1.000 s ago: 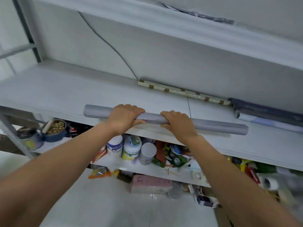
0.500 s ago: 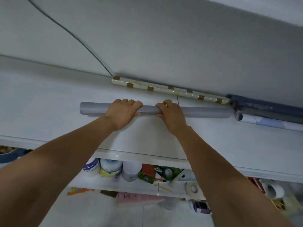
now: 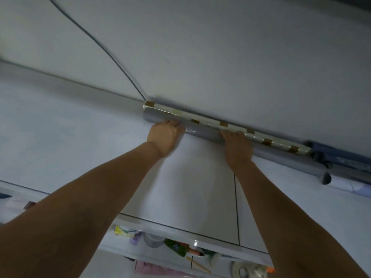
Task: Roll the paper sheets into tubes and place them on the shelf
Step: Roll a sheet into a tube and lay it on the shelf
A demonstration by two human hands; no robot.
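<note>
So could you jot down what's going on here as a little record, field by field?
place: white shelf against a wall
item handled: grey paper tube, lying on the shelf
left hand: holds the tube near its left end
right hand: holds the tube further right
neighbour: cream roll with brown bands, right behind the tube
also there: blue rolls at the right

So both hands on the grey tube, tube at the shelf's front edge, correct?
Not the front edge: head view shows the grey tube at the back of the shelf, against the striped roll. The left hand and right hand are on it.
</note>
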